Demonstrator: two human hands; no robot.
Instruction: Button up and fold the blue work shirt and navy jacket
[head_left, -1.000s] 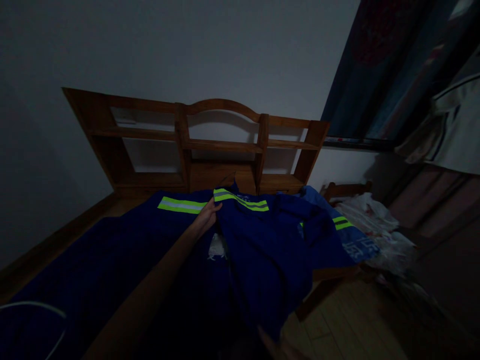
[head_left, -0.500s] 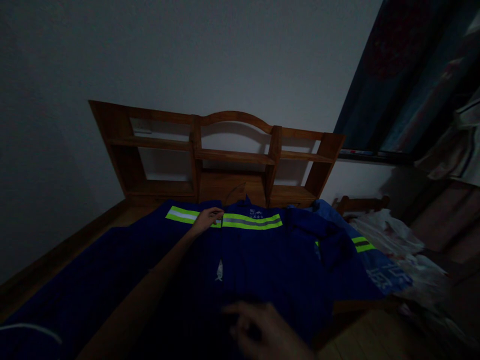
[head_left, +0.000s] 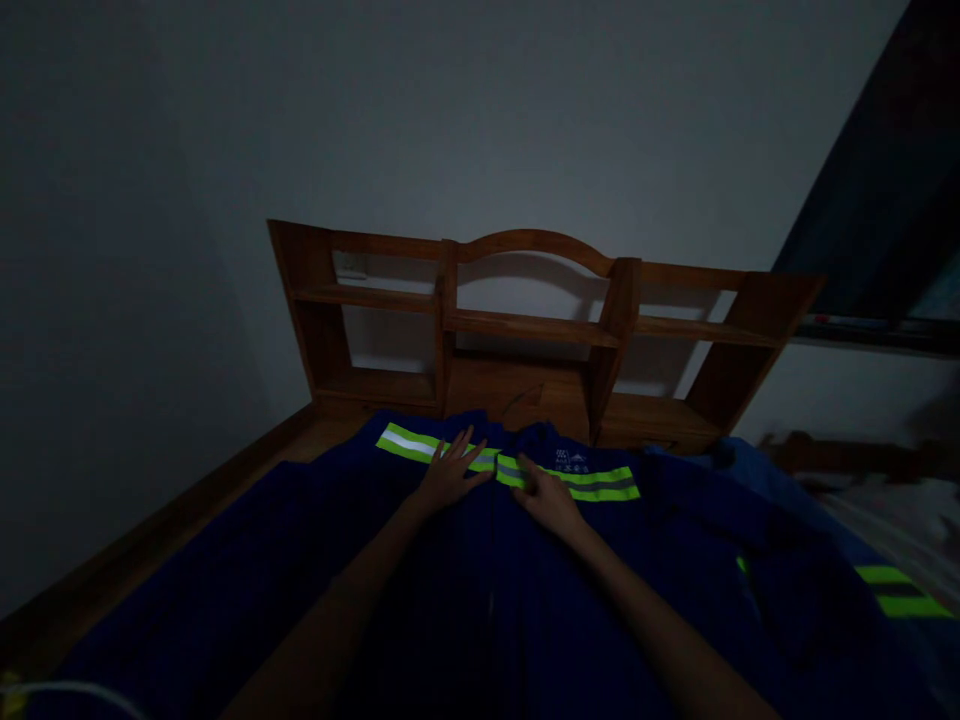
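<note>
A dark blue work jacket (head_left: 450, 560) lies spread out, its front facing up, with a yellow-green reflective band (head_left: 600, 486) across the chest. My left hand (head_left: 450, 475) rests on the chest at the left of the front opening, its fingers spread over the band. Just right of the opening, my right hand (head_left: 547, 492) touches the band near the collar, fingers stretched out and partly bent. Neither hand appears to hold anything. White print (head_left: 571, 460) shows above the band on the right. The lower front is too dark to make out.
A wooden desk shelf (head_left: 525, 322) stands against the wall behind the jacket. Lighter blue clothing with a reflective stripe (head_left: 904, 590) lies to the right. A pale cord (head_left: 75, 688) crosses the lower left corner, and a dark curtain (head_left: 862, 170) hangs at the upper right.
My left hand has gone from pinching at the front opening to lying spread on the chest. My right hand has moved up from the lower front onto the band. The view has shifted left.
</note>
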